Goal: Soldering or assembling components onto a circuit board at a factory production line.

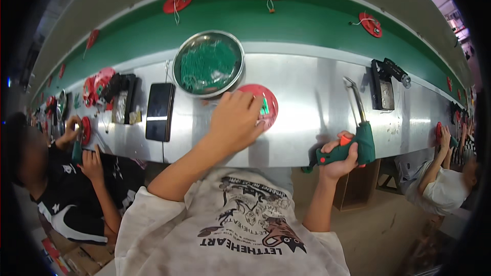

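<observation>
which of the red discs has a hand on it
The red disc on the steel bench, just right of the round metal bowl: the left hand rests on it. The other discs nearby ride untouched on the green belt.

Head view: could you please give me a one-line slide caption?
Left hand presses a red disc on the steel bench; right hand grips a green power tool.

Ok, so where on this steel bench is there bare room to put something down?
The widest bare patch of steel bench lies between the red disc under the left hand and the soldering tool in the right hand. Left is crowded: metal bowl, phone, black fixture.
</observation>
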`<state>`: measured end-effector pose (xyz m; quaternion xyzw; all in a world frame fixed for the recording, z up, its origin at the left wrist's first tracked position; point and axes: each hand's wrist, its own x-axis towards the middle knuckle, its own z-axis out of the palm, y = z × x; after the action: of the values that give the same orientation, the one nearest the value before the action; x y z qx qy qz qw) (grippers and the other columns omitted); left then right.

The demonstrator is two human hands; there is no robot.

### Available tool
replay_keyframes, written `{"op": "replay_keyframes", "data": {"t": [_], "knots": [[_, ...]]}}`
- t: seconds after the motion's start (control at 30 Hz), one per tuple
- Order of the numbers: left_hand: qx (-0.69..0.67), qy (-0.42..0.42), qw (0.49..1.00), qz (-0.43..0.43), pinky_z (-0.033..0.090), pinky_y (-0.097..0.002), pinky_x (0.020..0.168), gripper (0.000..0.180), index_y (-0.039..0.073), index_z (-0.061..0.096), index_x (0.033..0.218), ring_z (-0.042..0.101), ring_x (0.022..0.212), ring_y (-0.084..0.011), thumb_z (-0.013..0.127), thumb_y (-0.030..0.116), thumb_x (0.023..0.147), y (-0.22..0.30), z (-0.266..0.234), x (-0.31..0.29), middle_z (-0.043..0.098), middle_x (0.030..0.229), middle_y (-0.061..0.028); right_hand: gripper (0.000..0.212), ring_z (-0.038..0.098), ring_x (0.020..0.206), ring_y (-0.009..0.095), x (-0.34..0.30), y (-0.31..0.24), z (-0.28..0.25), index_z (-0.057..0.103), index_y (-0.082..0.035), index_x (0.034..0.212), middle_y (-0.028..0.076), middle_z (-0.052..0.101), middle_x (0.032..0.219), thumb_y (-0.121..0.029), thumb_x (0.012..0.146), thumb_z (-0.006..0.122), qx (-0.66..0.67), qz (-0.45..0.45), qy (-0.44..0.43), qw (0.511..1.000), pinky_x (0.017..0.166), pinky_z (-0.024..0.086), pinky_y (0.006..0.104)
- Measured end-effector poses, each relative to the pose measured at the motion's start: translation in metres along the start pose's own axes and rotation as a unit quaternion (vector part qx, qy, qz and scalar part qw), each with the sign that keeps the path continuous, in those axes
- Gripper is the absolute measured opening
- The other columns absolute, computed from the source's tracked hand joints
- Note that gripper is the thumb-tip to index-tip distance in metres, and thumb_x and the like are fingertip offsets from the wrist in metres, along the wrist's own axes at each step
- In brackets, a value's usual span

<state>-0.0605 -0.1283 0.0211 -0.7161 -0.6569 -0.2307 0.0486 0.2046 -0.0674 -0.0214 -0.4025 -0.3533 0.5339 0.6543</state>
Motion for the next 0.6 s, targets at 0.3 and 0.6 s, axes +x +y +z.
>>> {"op": "replay_keyframes", "data": {"t": [0.3, 0.6], "knots": [[-0.064, 0.026, 0.994, -0.086, 0.048, -0.0513, 0.092, 0.055, 0.004, 0.067, 0.116, 0.063, 0.109, -0.0397, 0.066, 0.051, 0.088, -0.078, 0.077, 0.261, 0.069, 0.113, -0.0204, 0.045, 0.045, 0.046, 0.015, 0.002, -0.009, 0.014, 0.054, 0.0, 0.103, 0.005, 0.048, 0.055, -0.041, 0.105, 0.036, 0.014, -0.029, 0.085, 0.996, 0.047, 0.042, 0.0286], [0.021, -0.056, 0.925, -0.375, 0.05, -0.0444, 0.099, 0.054, 0.013, 0.071, 0.122, 0.062, 0.123, -0.0346, 0.071, 0.05, 0.082, -0.143, 0.119, 0.389, 0.068, 0.128, -0.0151, 0.048, 0.043, 0.045, 0.015, 0.002, 0.003, 0.002, 0.053, 0.001, 0.105, 0.006, 0.049, 0.055, -0.042, 0.105, 0.032, 0.025, -0.065, 0.095, 0.993, 0.045, 0.04, 0.0282]]}}
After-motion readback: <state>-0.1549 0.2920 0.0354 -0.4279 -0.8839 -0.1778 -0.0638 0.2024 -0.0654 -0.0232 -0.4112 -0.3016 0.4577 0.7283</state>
